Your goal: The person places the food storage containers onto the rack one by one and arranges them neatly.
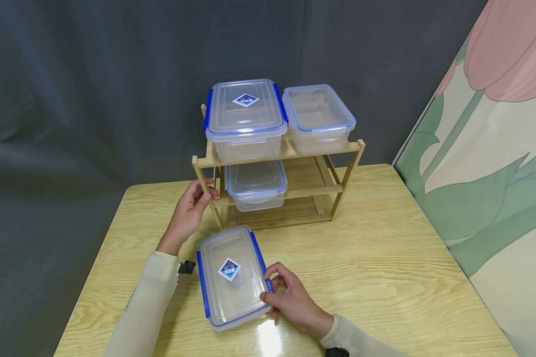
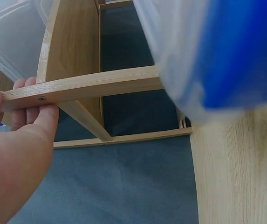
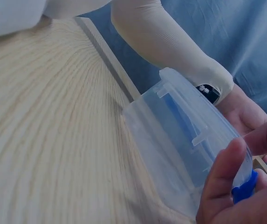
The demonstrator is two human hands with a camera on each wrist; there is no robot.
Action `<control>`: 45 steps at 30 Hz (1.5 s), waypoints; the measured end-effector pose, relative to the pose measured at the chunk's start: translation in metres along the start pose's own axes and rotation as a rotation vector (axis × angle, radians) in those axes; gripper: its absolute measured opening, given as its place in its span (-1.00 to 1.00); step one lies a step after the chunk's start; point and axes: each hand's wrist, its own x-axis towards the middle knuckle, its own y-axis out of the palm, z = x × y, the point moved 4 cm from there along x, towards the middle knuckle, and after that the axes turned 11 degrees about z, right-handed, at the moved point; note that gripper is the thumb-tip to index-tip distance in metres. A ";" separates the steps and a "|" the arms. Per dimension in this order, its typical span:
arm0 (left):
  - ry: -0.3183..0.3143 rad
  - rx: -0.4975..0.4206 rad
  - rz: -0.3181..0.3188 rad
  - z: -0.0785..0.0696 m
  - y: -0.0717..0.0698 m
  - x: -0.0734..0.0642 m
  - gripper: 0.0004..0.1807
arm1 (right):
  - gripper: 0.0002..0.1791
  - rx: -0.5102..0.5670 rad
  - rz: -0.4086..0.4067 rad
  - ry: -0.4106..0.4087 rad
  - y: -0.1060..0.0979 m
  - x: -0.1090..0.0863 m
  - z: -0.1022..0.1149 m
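My left hand (image 1: 188, 210) grips the left front post of a wooden shelf rack (image 1: 355, 158). In the left wrist view its fingers curl around that wooden bar (image 2: 77, 86). On the table in front of the rack, a clear plastic food container (image 1: 214, 297) with blue side clips and a diamond label is turned at a slant. My right hand (image 1: 297, 302) holds this container by its right edge, thumb on the lid and fingers at the blue clip. The right wrist view shows the container's clear wall (image 3: 156, 135) close over the wood surface.
On the rack's top shelf stand a large blue-clipped container (image 1: 250, 116) and a smaller lidded one (image 1: 319, 116). Another lidded container (image 1: 256, 181) sits on the middle shelf, toward the left. Behind the table (image 1: 384, 258) hangs a dark curtain (image 1: 161, 74); a floral panel (image 1: 487, 198) borders the right.
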 end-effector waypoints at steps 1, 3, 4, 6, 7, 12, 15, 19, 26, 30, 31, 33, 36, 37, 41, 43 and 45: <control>-0.001 0.000 0.000 0.000 0.000 0.000 -0.63 | -0.61 -0.002 0.001 -0.003 0.000 -0.001 0.001; -0.003 0.001 0.001 0.000 0.000 0.000 -0.63 | -0.63 -0.003 0.000 -0.005 -0.002 -0.003 0.002; -0.003 0.001 0.001 0.000 0.000 0.000 -0.63 | -0.63 0.000 -0.002 -0.008 -0.002 -0.004 0.004; -0.003 0.000 0.002 0.000 0.000 0.000 -0.62 | -0.63 -0.001 -0.006 -0.017 -0.004 -0.006 0.006; -0.003 0.000 0.002 0.000 0.000 0.000 -0.62 | -0.63 -0.003 -0.007 -0.025 -0.005 -0.007 0.007; -0.006 -0.004 0.001 0.001 -0.001 0.001 -0.62 | -0.63 -0.009 0.000 -0.052 -0.007 -0.010 0.011; -0.005 -0.002 -0.001 0.001 -0.001 0.001 -0.62 | -0.65 -0.011 0.000 -0.051 -0.009 -0.013 0.012; -0.002 0.007 0.000 0.002 -0.001 0.002 -0.62 | -0.65 -0.029 -0.006 -0.051 -0.012 -0.017 0.014; -0.012 -0.003 0.006 0.003 -0.002 0.001 -0.62 | -0.67 -0.050 -0.017 -0.068 -0.021 -0.026 0.023; -0.014 -0.006 0.010 0.003 -0.002 0.001 -0.61 | -0.66 -0.072 -0.025 -0.075 -0.026 -0.033 0.029; -0.013 -0.008 0.011 0.003 -0.001 0.001 -0.61 | -0.66 -0.073 -0.029 -0.078 -0.028 -0.035 0.030; -0.012 -0.010 0.011 0.003 -0.001 0.001 -0.61 | -0.66 -0.074 -0.034 -0.083 -0.030 -0.039 0.033; -0.010 -0.010 0.011 0.003 -0.001 0.001 -0.62 | -0.66 -0.071 -0.038 -0.097 -0.034 -0.045 0.037; -0.010 -0.008 0.011 0.004 -0.001 0.001 -0.62 | -0.66 -0.071 -0.043 -0.099 -0.036 -0.047 0.038; -0.011 -0.006 0.010 0.003 -0.001 0.001 -0.62 | -0.64 -0.069 -0.062 -0.118 -0.042 -0.056 0.044; -0.008 -0.003 0.009 0.003 -0.001 0.001 -0.61 | -0.64 -0.065 -0.075 -0.127 -0.045 -0.060 0.047; -0.004 -0.005 0.007 0.003 -0.002 0.001 -0.61 | -0.63 -0.067 -0.075 -0.145 -0.047 -0.064 0.051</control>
